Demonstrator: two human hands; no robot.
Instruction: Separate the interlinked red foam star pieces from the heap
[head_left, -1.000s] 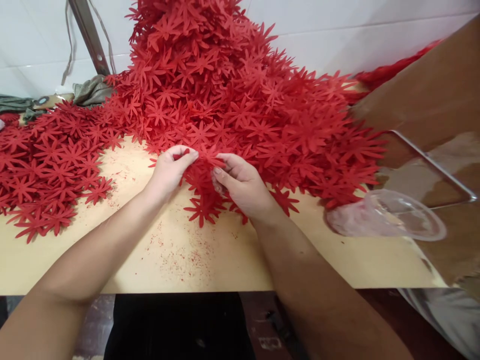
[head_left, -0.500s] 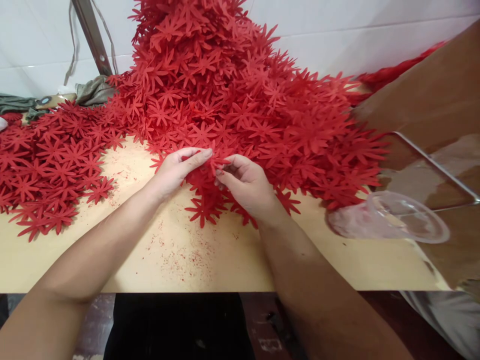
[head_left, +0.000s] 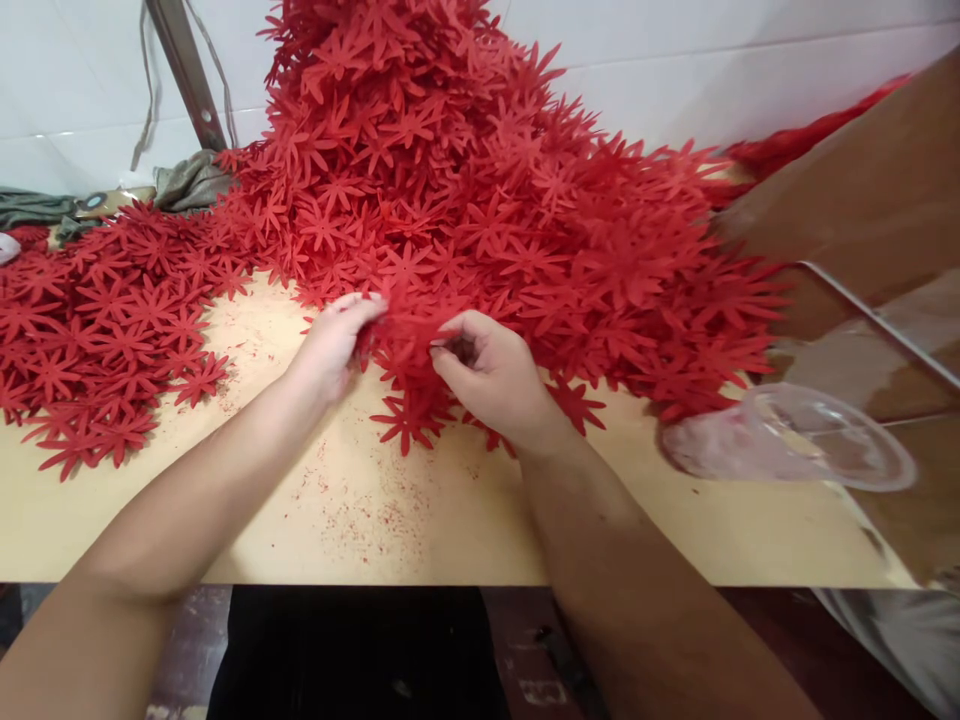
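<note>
Between my two hands, a red flower-shaped piece [head_left: 410, 328] with narrow petals is blurred by motion. My left hand [head_left: 335, 345] pinches its left side between thumb and fingers. On the other side, my right hand [head_left: 491, 375] is closed in a pinch at the piece's right edge, its fingertips partly lost against the red. Right behind and below the hands lies a large heap of the same red flower pieces [head_left: 450, 190], several of them poking out under my wrists.
More red flower pieces [head_left: 105, 310] spread at the left. A clear plastic tub [head_left: 720, 445] lies tipped at the right, beside a brown cardboard box [head_left: 847, 190]. Red crumbs dot the pale tabletop [head_left: 247, 480]. A grey-green cloth [head_left: 191, 182] lies by the tiled wall.
My left hand has moved left and slightly down, away from the right hand, and the red piece between them has blurred. The right hand has hardly moved.
</note>
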